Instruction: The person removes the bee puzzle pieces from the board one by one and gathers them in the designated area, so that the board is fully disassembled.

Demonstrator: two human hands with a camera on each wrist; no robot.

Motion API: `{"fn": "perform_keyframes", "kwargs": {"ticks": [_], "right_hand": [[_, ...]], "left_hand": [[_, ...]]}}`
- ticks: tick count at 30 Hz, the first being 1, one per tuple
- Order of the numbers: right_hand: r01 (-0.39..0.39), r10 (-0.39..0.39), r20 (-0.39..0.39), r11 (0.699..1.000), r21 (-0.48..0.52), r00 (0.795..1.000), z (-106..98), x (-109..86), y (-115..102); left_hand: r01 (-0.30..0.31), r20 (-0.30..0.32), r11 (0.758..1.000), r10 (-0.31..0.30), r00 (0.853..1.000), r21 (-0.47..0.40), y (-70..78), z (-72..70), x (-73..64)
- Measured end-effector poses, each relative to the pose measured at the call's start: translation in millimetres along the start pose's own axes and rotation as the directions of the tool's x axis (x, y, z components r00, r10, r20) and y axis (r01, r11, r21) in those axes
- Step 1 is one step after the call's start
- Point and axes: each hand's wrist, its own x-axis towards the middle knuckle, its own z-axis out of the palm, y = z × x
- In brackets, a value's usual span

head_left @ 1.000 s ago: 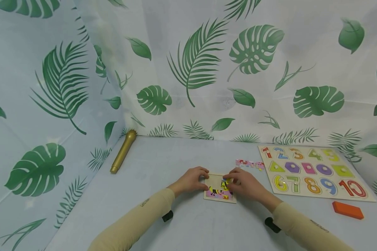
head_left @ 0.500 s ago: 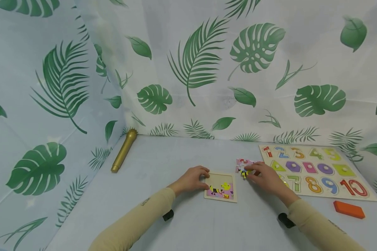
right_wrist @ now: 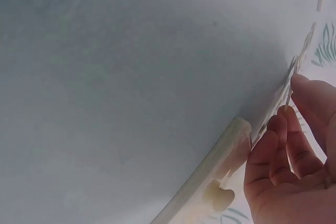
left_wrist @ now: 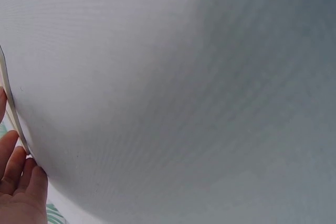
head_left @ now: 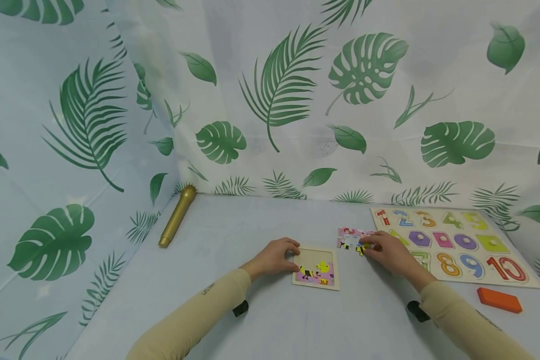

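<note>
My left hand point(head_left: 276, 257) holds the left edge of a small square wooden jigsaw tray point(head_left: 307, 256). The tray's lower part bears pink and yellow pieces with a bee picture; its upper left shows bare wood. In the left wrist view, the fingertips lie along the tray's thin edge point(left_wrist: 12, 106). Farther right, my right hand point(head_left: 389, 254) pinches a yellow and black jigsaw piece point(head_left: 361, 250) between thumb and fingers. The right wrist view shows that piece point(right_wrist: 289, 92) edge-on. Pink loose jigsaw pieces point(head_left: 348, 233) lie just beyond the right fingertips, partly covered by them.
A wooden number and shape board point(head_left: 432, 257) lies at the right, under part of the right hand in the head view. In front of it is an orange block point(head_left: 499, 300). A gold microphone-shaped object point(head_left: 177, 217) lies at the back left, near the leaf-print curtain point(head_left: 261, 90).
My right hand has moved from the tray to the loose pieces on the right, carrying the yellow and black jigsaw piece, then slid slightly farther right. The left hand stays on the tray.
</note>
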Motion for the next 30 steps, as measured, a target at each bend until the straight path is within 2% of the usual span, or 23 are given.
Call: {"fn": "perform_keyframes", "kwargs": {"ticks": [14, 22, 30], "right_hand": [[0.01, -0.01, 0.001, 1.0, -0.007, 1.0, 3.9, 3.0, -1.1], [0.032, -0.033, -0.007, 0.999, -0.022, 0.999, 5.6, 4.5, -0.4], [0.021, -0.021, -0.004, 0.999, -0.027, 1.0, 6.2, 5.2, -2.1]], "left_hand": [[-0.012, 0.004, 1.0, 0.012, 1.0, 0.014, -0.3, -0.6, 1.0], [-0.008, 0.003, 1.0, 0.008, 1.0, -0.005, -1.4, 0.7, 0.1], [-0.007, 0.0, 1.0, 0.007, 1.0, -0.002, -1.9, 0.5, 0.6]]}}
